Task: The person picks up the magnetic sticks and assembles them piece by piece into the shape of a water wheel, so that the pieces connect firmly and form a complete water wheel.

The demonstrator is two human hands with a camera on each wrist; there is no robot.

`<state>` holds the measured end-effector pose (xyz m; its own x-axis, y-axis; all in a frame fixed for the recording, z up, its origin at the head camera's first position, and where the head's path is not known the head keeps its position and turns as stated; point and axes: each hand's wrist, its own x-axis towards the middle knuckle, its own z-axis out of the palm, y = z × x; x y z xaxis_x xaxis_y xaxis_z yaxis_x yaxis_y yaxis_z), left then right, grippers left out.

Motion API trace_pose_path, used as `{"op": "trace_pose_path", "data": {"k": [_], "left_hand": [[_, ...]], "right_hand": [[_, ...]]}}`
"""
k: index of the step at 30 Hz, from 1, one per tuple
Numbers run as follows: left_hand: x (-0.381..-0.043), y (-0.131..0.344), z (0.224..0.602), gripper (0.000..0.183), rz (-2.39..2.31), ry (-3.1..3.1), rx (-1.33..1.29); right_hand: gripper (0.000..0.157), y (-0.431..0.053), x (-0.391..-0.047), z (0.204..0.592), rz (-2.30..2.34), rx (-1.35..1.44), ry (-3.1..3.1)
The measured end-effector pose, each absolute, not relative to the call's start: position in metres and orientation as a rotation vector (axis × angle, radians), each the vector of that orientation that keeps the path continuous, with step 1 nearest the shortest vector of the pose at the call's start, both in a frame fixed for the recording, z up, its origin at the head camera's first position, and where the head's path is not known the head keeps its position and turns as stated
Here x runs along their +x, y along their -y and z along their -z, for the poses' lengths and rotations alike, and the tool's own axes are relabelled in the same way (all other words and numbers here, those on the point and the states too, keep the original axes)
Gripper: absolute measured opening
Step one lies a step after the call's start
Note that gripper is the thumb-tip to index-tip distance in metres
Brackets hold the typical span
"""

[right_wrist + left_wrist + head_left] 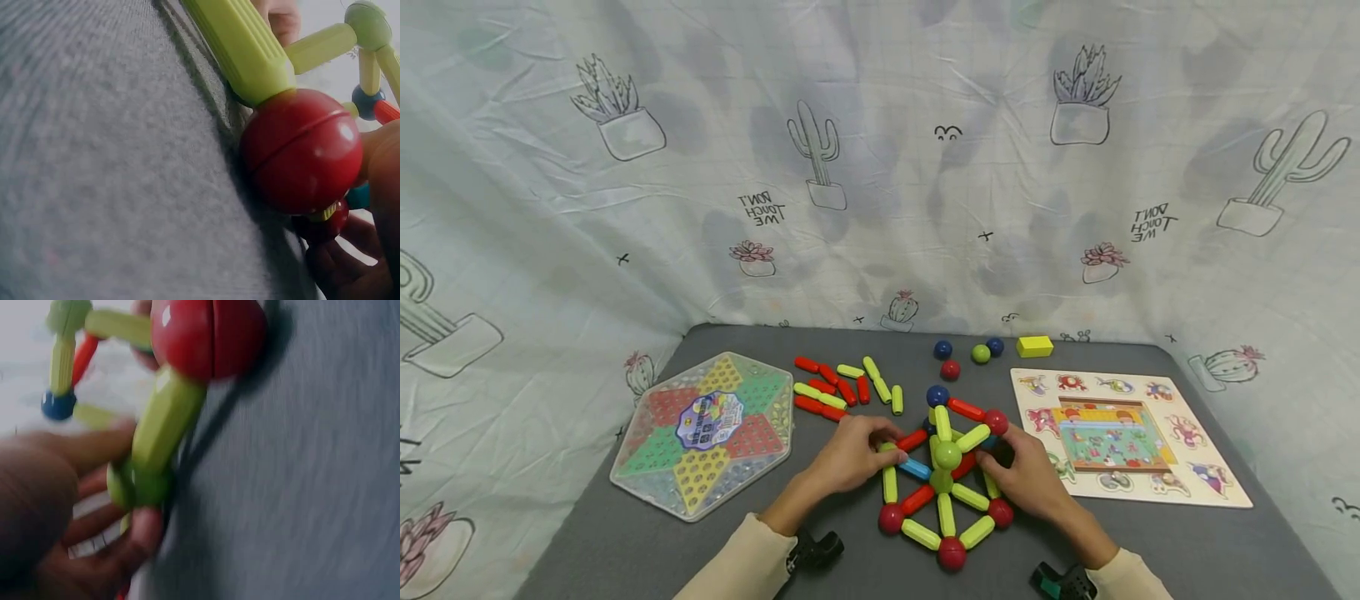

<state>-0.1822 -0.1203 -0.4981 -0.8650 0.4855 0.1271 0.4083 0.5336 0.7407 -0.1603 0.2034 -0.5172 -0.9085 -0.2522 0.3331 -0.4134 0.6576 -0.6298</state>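
A magnetic ball-and-rod structure (946, 515) stands on the grey table, with yellow-green, red and blue rods joining red, green and blue balls. My left hand (853, 454) pinches its left side, at a green ball (147, 484) with a yellow-green rod (165, 419) running from it to a red ball (209, 337). At the structure's right side, my right hand (1033, 471) grips it with bent fingers near the upper red ball (996, 422). In the right wrist view, a large red ball (300, 150) hides part of that grip. A green ball (948, 454) sits high in the middle.
Loose red and yellow-green rods (846, 390) lie behind the left hand. Several loose balls (951, 369) and a yellow block (1035, 347) are at the back. A hexagonal game board (655, 446) lies left, a picture puzzle board (1210, 433) right. A patterned curtain (910, 167) hangs behind.
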Motion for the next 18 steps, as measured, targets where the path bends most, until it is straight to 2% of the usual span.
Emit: {"op": "trace_pose_path", "data": {"k": [6,9,18], "left_hand": [[-0.198,0.157,0.499,0.034,-1.444,-2.486,0.841],[-0.203,0.178,0.494,0.034,-1.454,-2.588,0.819],[-0.212,0.189,0.497,0.026,-0.734,-3.098,0.854]], "right_hand": [[0.031,-0.205,-0.159,0.516,-1.17,0.542,2.689],[0.031,-0.208,-0.159,0.516,-1.202,0.595,2.698],[0.038,-0.221,-0.162,0.513,-1.34,0.848,2.686]]}}
